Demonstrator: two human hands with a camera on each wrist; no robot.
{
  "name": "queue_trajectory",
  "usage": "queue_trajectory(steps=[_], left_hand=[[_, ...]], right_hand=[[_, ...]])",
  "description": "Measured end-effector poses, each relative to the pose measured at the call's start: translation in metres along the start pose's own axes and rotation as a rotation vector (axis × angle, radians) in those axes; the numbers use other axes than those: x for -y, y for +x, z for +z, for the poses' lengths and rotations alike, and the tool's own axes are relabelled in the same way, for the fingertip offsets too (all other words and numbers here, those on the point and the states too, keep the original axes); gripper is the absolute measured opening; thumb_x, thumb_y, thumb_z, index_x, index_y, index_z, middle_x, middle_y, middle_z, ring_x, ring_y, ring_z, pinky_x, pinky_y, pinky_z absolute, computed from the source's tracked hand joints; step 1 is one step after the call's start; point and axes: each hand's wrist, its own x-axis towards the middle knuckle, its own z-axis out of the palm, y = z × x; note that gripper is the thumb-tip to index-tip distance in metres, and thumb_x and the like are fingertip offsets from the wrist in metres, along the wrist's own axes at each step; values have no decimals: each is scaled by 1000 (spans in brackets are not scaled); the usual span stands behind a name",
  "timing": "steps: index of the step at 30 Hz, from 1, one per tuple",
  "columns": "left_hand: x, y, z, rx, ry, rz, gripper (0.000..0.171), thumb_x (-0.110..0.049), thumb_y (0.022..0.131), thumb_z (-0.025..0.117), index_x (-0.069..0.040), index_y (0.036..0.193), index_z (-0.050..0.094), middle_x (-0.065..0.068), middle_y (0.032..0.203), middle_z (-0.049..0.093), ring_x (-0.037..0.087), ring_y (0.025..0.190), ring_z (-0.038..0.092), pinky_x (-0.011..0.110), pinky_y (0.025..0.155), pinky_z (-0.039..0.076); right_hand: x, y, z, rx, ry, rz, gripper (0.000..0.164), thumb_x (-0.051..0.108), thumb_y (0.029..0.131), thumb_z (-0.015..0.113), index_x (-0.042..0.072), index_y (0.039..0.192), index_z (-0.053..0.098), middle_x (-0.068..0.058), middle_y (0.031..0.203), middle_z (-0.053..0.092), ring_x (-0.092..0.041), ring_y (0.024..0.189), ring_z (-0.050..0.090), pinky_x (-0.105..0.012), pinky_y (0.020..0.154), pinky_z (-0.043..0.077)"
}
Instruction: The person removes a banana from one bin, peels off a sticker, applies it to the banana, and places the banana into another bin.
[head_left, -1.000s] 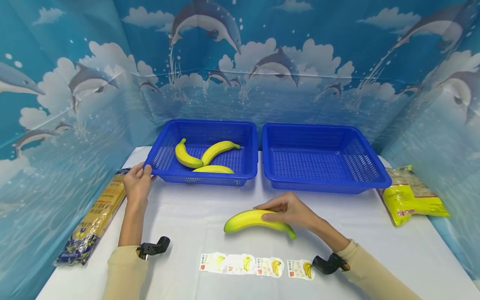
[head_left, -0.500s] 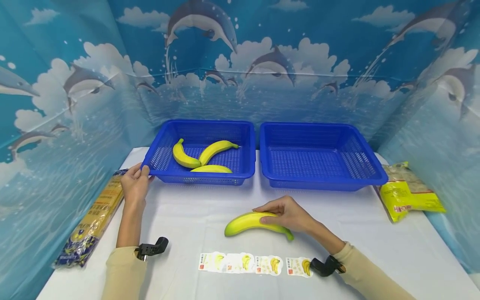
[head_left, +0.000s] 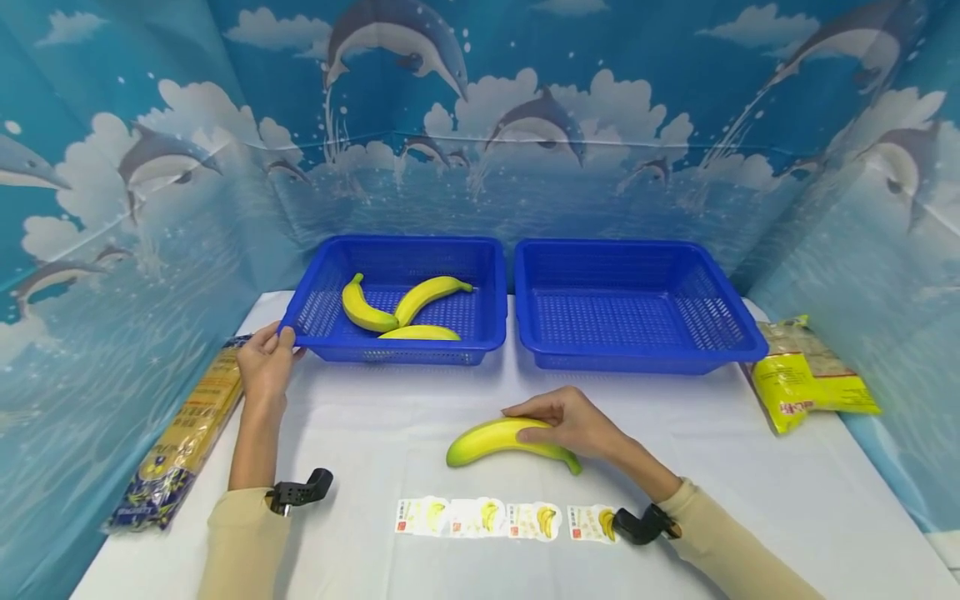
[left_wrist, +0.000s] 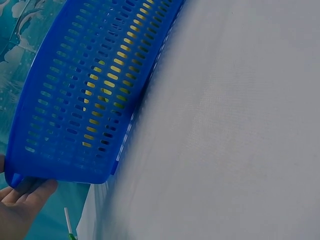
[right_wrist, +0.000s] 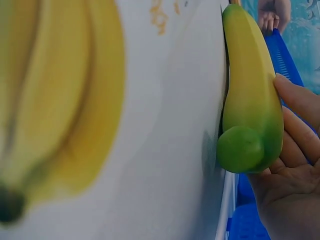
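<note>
My left hand grips the near left corner of the left blue basket; in the left wrist view, fingers curl under its rim. Inside that basket lie three bananas, one at the left, another slanting beside it, and the third partly hidden by the front rim. In the middle of the table, my right hand holds a yellow banana with green ends, thumb on the near side and fingers over the far side. Its green stem end faces the right wrist camera.
A second blue basket stands to the right with nothing in it. Several banana picture cards lie in a row at the front. A long pasta packet flanks the left side, a yellow bag the right. Dolphin-print curtains enclose the table.
The head view has shifted slightly, so the whole scene sits a little further left and up. Both hands keep their holds, and the banana stays at the same place on the table.
</note>
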Motion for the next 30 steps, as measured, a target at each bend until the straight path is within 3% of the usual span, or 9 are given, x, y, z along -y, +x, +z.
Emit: queue_trajectory(steps=[14, 18, 21, 24, 26, 30], left_hand=[[-2, -3, -2, 21, 7, 1, 52, -23, 116, 47, -1, 163, 42, 20, 160, 53, 30, 142, 59, 35, 109, 57], [-3, -6, -5, 20, 63, 4, 55, -23, 116, 47, -3, 166, 38, 21, 161, 51, 33, 143, 58, 38, 110, 56], [-3, -12, -9, -19, 133, 38, 56, -24, 115, 50, -3, 165, 39, 21, 162, 50, 33, 147, 54, 40, 116, 52], [-5, -22, -8, -85, 145, 123, 54, -20, 112, 55, -2, 162, 44, 20, 164, 48, 31, 153, 47, 39, 124, 43], [-7, -30, -3, -137, 140, 227, 51, -16, 110, 58, -1, 158, 50, 19, 163, 49, 31, 154, 44, 40, 126, 40], [-2, -49, 16, -182, 103, 536, 42, -3, 104, 65, 5, 144, 61, 20, 151, 60, 29, 146, 51, 47, 121, 47]], right_hand=[[7, -18, -17, -7, -4, 19, 48, 10, 94, 84, -8, 136, 69, -21, 137, 71, -37, 131, 67, -34, 112, 53], [7, -25, -22, 13, -13, 10, 50, 8, 94, 84, -9, 138, 67, -23, 138, 70, -39, 132, 66, -36, 114, 51], [6, -29, -24, 23, -8, 12, 53, 8, 93, 85, -9, 139, 66, -23, 140, 69, -40, 133, 65, -38, 114, 51], [6, -33, -27, 19, 0, 17, 55, 8, 92, 86, -9, 141, 64, -24, 141, 68, -40, 133, 65, -39, 114, 52], [6, -35, -27, 17, 6, 20, 57, 6, 92, 86, -10, 141, 63, -25, 141, 68, -40, 133, 65, -41, 114, 51], [3, -40, -28, 15, 7, 12, 58, 5, 91, 86, -11, 142, 62, -27, 142, 66, -41, 133, 64, -43, 114, 51]])
